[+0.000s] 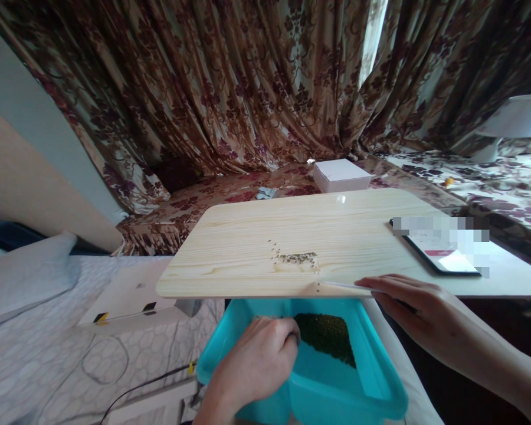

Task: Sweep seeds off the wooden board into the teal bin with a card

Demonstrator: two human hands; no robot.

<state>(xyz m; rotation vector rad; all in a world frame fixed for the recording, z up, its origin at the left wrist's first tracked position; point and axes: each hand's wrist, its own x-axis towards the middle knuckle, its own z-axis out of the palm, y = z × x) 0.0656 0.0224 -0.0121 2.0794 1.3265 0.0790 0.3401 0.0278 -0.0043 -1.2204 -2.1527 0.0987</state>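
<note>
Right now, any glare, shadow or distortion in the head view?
Head view: glare on the flat black-edged tablet, mosaic over parts of it; small highlight near the pale wood-grain tabletop's far edge, thin white stick faint against it; brown floral curtains' folds shadowed; sides look wide-angle stretched.
</note>
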